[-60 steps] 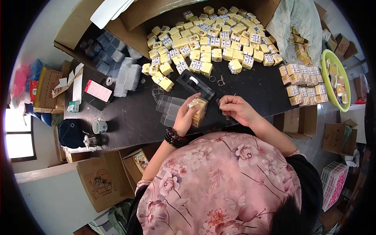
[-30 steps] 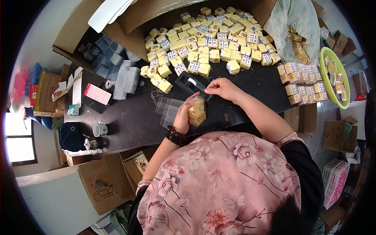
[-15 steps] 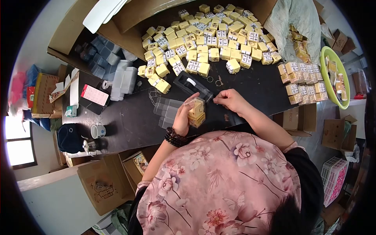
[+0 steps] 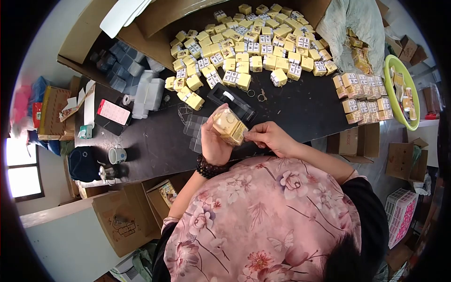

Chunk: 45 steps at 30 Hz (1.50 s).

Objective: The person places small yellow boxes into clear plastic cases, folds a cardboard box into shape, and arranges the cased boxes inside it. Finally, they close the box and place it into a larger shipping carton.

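Note:
My left hand [image 4: 216, 146] is wrapped round a yellow printed block [image 4: 229, 124] that looks cased in clear plastic, tilted up. At the block's lower right edge, the fingers of my right hand [image 4: 272, 137] are pinched together; what they hold, if anything, is too small to make out. Behind the block lies a black tape dispenser [image 4: 242, 109] with a white core. Clear plastic cases [image 4: 193, 128] lie beside my left hand, partly hidden by it. Two small metal rings [image 4: 251, 93] rest right of the dispenser.
A big heap of small yellow boxes [image 4: 249, 44] fills the back of the dark table [image 4: 155, 157]. Packed blocks [image 4: 364, 91] stand in rows at right, near a green basin [image 4: 399, 63]. A phone [image 4: 114, 113], clear plastic boxes [image 4: 148, 94] and a mug [image 4: 117, 154] are at left.
My left hand has turned and tilted the block, showing its broad face. My right hand has moved from the tape dispenser's end down and left to the block's edge.

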{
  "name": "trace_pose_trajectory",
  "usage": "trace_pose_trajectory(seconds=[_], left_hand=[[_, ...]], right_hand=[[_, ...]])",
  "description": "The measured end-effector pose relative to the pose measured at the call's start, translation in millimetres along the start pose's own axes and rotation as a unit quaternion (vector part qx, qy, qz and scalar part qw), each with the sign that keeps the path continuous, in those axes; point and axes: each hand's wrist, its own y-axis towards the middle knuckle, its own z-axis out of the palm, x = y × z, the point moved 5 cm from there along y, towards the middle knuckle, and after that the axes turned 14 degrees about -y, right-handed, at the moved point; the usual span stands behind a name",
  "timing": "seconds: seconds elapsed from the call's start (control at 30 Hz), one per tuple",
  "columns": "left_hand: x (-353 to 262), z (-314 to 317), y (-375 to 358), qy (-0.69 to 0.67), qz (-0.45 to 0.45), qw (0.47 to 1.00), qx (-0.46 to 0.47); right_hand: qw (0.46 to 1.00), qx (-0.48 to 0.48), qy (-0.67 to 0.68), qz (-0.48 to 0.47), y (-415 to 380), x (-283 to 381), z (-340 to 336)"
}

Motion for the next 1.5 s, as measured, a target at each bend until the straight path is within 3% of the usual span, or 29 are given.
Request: trace_pose_trajectory(seconds=[0.1,0.17,0.3,0.33,0.47,0.5,0.53,0.57,0.63,0.67,0.7,0.73,0.77,0.8,0.83,0.87,0.9,0.93,0.97,1.0,1.03,1.07,1.13,1.17,1.3,1.37,1.43,1.47,1.5], left_hand=[[8,3,-7,-0.113,-0.07,0.991,-0.008],[11,6,-8,-0.178,-0.099,0.979,-0.013],[21,12,-3,-0.237,-0.143,0.96,0.041],[20,14,-1,-0.217,-0.12,0.968,0.045],[19,18,-3,-0.206,-0.089,0.974,0.045],[20,19,-6,-0.2,-0.091,0.974,0.058],[20,15,-7,-0.174,-0.096,0.978,0.058],[20,13,-7,-0.125,-0.093,0.985,0.076],[23,7,-6,0.012,-0.069,0.994,0.088],[23,15,-9,0.057,-0.071,0.984,0.15],[23,24,-13,0.102,-0.072,0.969,0.213],[21,25,-15,0.103,-0.074,0.968,0.215],[15,19,-16,0.199,-0.038,0.963,0.18],[8,13,-18,0.292,-0.001,0.946,0.142],[-2,2,-21,0.29,0.0,0.946,0.144],[-15,-11,-24,0.541,0.063,0.821,0.17],[-20,-24,-30,0.747,0.121,0.628,0.183],[-20,-33,-39,0.788,0.146,0.576,0.159],[-17,-48,-48,0.788,0.144,0.576,0.161],[-16,-68,-55,0.834,0.144,0.518,0.121],[-15,-85,-61,0.874,0.143,0.458,0.08],[-15,-94,-64,0.874,0.165,0.45,0.083],[-20,-96,-67,0.875,0.125,0.461,0.081],[-20,-99,-68,0.875,0.086,0.47,0.077],[-22,-110,-74,0.858,0.125,0.478,0.142],[-29,-103,-78,0.814,0.206,0.513,0.177],[-40,-70,-81,0.81,0.235,0.519,0.14],[-50,-57,-81,0.813,0.239,0.514,0.135],[-56,-42,-80,0.817,0.255,0.502,0.125]], right_hand=[[0.997,-0.018,-0.068,-0.022,-2,4,5],[0.952,-0.103,-0.221,-0.186,-7,20,4],[0.856,-0.176,-0.312,-0.371,-24,37,6],[0.844,-0.185,-0.334,-0.377,-22,33,3],[0.88,-0.174,-0.309,-0.317,-22,24,-3],[0.963,-0.065,-0.101,-0.242,-16,13,1],[0.98,0.052,0.116,-0.154,-14,4,9],[0.964,0.133,0.208,-0.102,-20,-1,12],[0.925,0.182,0.334,0.0,-44,13,14],[0.915,0.176,0.363,0.016,-41,12,14],[0.915,0.174,0.365,0.014,-39,6,11],[0.933,0.154,0.322,-0.05,-36,3,3],[0.945,0.134,0.276,-0.112,-36,3,-5],[0.955,0.056,0.25,-0.149,-58,25,-20],[0.963,-0.053,0.124,-0.234,-68,24,-48],[0.946,-0.193,-0.026,-0.259,-93,36,-77],[0.864,-0.368,-0.17,-0.299,-122,41,-105],[0.712,-0.529,-0.312,-0.34,-154,46,-130],[0.625,-0.625,-0.345,-0.317,-181,46,-151],[0.524,-0.703,-0.408,-0.254,-207,42,-175],[0.492,-0.758,-0.365,-0.225,-226,30,-198],[0.43,-0.781,-0.387,-0.236,-243,9,-229],[0.396,-0.795,-0.41,-0.205,-261,-11,-261],[0.423,-0.781,-0.407,-0.212,-264,-21,-278],[0.442,-0.736,-0.487,-0.164,-255,-42,-306],[0.379,-0.728,-0.56,-0.116,-251,-44,-309],[0.318,-0.73,-0.598,-0.092,-239,-31,-288],[0.319,-0.727,-0.596,-0.119,-227,-16,-266],[0.373,-0.703,-0.582,-0.166,-208,-1,-241]])
